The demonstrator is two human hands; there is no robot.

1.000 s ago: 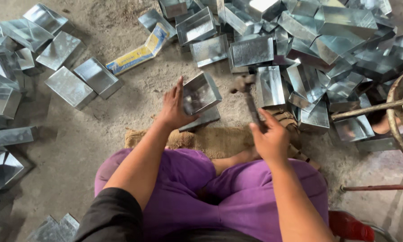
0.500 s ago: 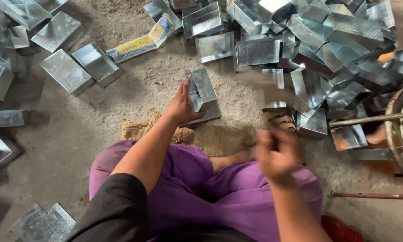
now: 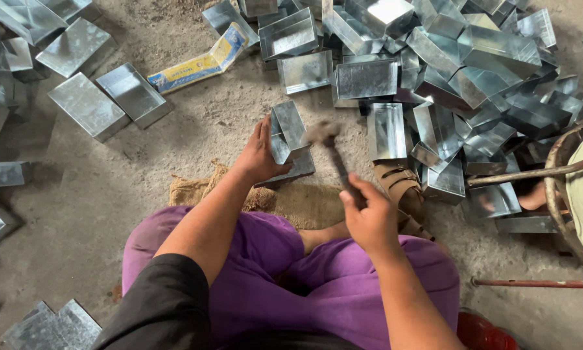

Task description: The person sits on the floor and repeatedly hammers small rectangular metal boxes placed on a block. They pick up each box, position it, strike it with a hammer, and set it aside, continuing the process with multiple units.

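While the left hand steadies a light, stiff, sharp-edged tin box by its side, the right hand grips a heavy-headed hammer low on its handle, at three o'clock.

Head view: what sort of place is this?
Probably a small sheet-metal workshop, worked at floor level. Folded metal boxes lie heaped on a dusty concrete floor; the left hand steadies one box while the right hand holds a hammer.
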